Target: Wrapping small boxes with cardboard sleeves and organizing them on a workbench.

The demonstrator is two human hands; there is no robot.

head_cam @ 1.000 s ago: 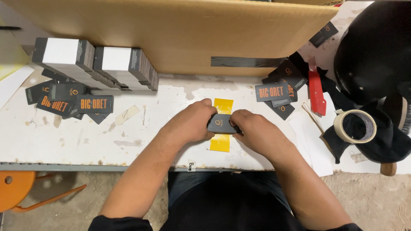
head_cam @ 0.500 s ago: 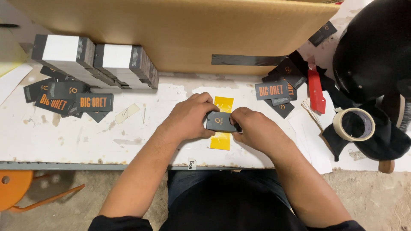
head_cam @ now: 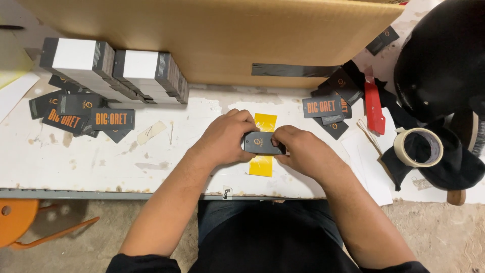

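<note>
Both forearms reach up from the bottom of the view and angle inward, so the hands meet at the middle. The left hand [head_cam: 225, 139] lies knuckles up, fingers curled over and thumb tucked toward the right. The right hand [head_cam: 303, 151] faces it, also knuckles up, its fingers bent and pinched toward the left. The fingertips of the two hands sit close together, nearly touching. Both wrists are straight, forearms bare, dark sleeves at the elbows.

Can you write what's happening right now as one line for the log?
left hand: holds dark tag stack | right hand: holds same stack | under it: yellow strip | surface: white table
</note>
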